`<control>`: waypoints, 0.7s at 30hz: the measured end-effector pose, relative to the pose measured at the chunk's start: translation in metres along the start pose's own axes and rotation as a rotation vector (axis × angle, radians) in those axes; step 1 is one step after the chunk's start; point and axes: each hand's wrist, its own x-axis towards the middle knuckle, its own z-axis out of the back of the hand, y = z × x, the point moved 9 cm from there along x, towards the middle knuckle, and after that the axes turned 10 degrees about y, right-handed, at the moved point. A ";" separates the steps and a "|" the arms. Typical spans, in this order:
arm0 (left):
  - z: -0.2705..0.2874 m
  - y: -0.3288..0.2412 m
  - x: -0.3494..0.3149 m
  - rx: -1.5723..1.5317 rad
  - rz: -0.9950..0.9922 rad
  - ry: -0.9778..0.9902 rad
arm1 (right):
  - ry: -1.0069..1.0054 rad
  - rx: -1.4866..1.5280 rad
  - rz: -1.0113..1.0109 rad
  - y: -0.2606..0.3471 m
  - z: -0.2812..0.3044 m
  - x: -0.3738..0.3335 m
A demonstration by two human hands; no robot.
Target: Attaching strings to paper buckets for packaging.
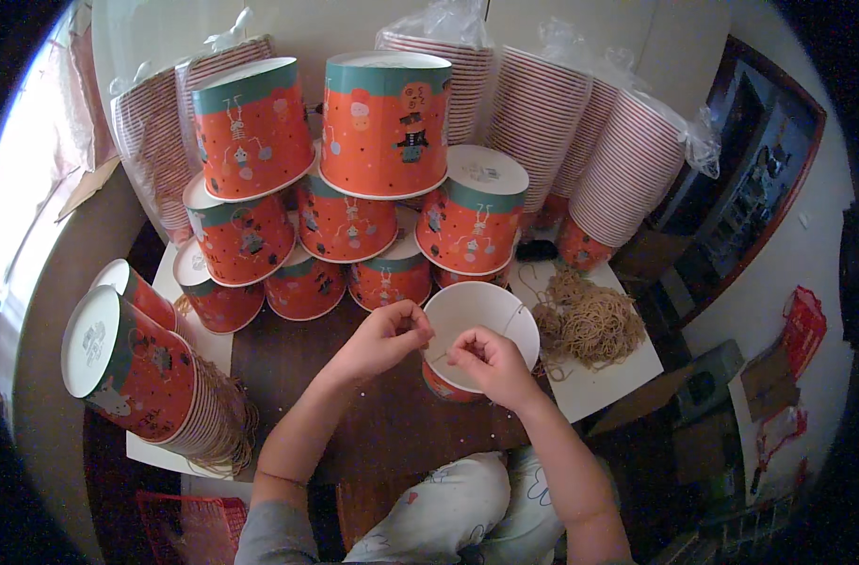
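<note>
In front of me on the dark table stands a paper bucket (477, 303), orange outside and white inside, its mouth up. My left hand (390, 339) is at its left rim, thumb and fingertips pinched together. Over the bucket's mouth, my right hand (494, 365) is also closed, fingers curled against the thumb. A thin strand of cord shows against the white inner wall, close to the right fingertips. Whatever either pinch holds is too fine to make out. Right of the bucket lies a tangled heap of tan cord (594, 325).
Upside-down orange buckets (349, 226) are piled in tiers behind. Nested buckets (147, 377) with cord hanging from them lean at the left. Tall plastic-wrapped bucket stacks (542, 113) line the back wall. A red basket (189, 527) sits low at the left.
</note>
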 end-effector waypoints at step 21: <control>-0.028 -0.014 -0.009 0.012 0.017 0.181 | 0.037 0.136 0.079 0.010 -0.002 -0.001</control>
